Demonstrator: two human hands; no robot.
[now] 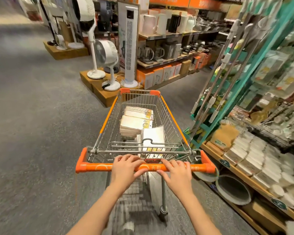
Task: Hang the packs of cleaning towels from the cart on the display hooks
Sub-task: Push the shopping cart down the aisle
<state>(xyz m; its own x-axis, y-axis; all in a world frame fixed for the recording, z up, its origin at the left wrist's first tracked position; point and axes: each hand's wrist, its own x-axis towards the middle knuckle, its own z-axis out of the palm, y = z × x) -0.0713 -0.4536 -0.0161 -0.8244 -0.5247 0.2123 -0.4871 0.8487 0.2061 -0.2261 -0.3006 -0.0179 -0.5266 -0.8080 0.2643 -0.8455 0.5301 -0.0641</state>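
An orange-trimmed wire shopping cart (107, 116) stands in front of me in a store aisle. Inside lie packs of white cleaning towels with yellow header cards: one at the far end (136, 111), a thicker stack (131, 126) in the middle, and one nearer me (154, 135). My left hand (126, 168) and my right hand (176, 172) both hold the orange cart handle (98, 167), fingers over the top and thumbs underneath. A wire display grid (270, 122) with hanging goods is on the right, blurred.
A teal rack of mop poles (227, 78) stands just right of the cart. Below it a low wooden shelf (241, 170) carries white packs and round basins. Fans on wooden platforms (100, 92) sit ahead left, and kettle shelves (168, 36) lie beyond. Grey floor stretches left.
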